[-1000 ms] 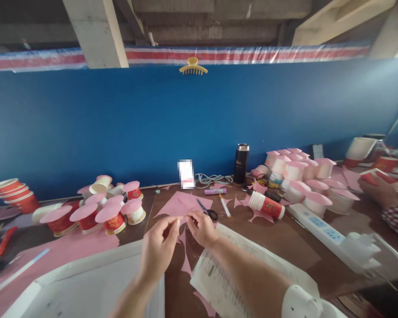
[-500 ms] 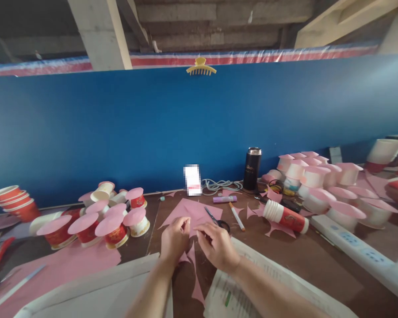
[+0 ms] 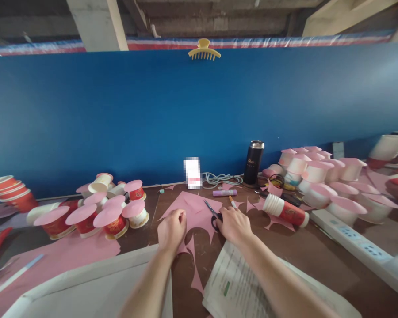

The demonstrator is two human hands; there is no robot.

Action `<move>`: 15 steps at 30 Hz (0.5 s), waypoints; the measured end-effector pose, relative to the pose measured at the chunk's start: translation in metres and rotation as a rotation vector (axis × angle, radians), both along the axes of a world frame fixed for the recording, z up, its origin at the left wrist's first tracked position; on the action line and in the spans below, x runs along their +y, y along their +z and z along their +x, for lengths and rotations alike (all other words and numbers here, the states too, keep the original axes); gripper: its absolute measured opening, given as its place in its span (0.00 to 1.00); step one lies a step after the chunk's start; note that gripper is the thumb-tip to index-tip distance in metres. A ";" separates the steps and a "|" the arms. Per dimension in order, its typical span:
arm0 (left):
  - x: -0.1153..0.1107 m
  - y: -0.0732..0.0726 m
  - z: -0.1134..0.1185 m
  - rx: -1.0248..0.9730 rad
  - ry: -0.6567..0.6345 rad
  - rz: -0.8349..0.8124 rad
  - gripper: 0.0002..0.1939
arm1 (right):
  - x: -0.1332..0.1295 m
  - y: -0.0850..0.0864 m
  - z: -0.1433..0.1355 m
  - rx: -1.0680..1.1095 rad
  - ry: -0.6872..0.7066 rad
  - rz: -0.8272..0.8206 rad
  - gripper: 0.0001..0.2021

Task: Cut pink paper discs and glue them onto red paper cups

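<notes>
My right hand is over the handles of a pair of dark scissors, its thumb at the finger rings and its other fingers curled around. The blades point away to the left, over a pink paper sheet that has curved cut-outs along its near edge. At that sheet's near left side, my left hand rests closed with the fingers curled in; what it pinches, if anything, is hidden. Pink paper scraps lie between my forearms. An orange-and-white pen is partly hidden behind my right fingers.
Paper cups with pink discs crowd the left, more the right. A cup stack lies beside a power strip. A purple glue stick, black flask and cable are farther back. Printed papers lie under my right forearm.
My right hand has moved right, away from my left hand, onto the scissors' handles. My left hand stays near the pink sheet. The view has tilted slightly downward.
</notes>
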State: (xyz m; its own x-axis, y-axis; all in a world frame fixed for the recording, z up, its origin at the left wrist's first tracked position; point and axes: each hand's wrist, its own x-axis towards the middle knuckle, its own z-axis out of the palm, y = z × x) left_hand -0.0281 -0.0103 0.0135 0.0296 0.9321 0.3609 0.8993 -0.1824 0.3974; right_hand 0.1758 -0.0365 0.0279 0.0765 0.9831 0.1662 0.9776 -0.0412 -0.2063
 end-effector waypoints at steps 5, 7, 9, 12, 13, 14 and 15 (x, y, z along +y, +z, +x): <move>0.002 0.001 -0.005 0.037 0.043 0.066 0.12 | -0.002 -0.001 -0.001 -0.009 0.024 -0.024 0.12; 0.001 0.003 -0.006 0.050 0.050 0.083 0.11 | -0.001 0.000 0.000 -0.005 0.010 -0.048 0.13; -0.001 0.006 -0.006 0.067 0.052 0.086 0.11 | 0.001 0.001 0.003 0.024 -0.013 -0.053 0.13; -0.004 0.010 -0.005 0.094 0.032 0.081 0.11 | 0.005 0.003 0.008 0.159 -0.055 0.035 0.14; -0.004 0.011 -0.005 0.102 0.020 0.078 0.12 | 0.007 0.003 0.009 0.238 -0.057 0.085 0.14; -0.005 0.012 -0.004 0.108 0.009 0.076 0.12 | 0.009 0.003 0.009 0.338 -0.048 0.137 0.14; -0.005 0.012 -0.004 0.114 0.001 0.071 0.12 | 0.012 0.002 0.009 0.456 -0.028 0.183 0.14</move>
State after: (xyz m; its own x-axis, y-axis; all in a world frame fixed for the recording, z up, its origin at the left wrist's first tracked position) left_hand -0.0323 -0.0148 0.0252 0.0729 0.9043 0.4207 0.9381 -0.2054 0.2790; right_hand 0.1850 -0.0248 0.0302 0.2080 0.9375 0.2790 0.7849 0.0103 -0.6196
